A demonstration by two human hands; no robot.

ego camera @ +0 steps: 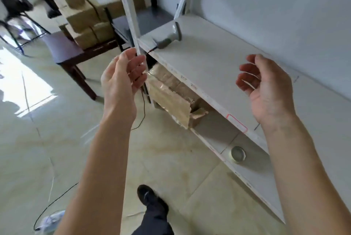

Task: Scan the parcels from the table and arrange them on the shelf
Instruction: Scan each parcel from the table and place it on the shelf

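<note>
Head view: both hands [123, 78] empty before shelf [218, 67] edge.

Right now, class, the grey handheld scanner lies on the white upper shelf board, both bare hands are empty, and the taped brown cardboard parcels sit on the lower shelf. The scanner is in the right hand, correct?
Not correct. The head view shows the grey handheld scanner lying on the white upper shelf board, untouched. The right hand is empty, as is the left hand.
</note>
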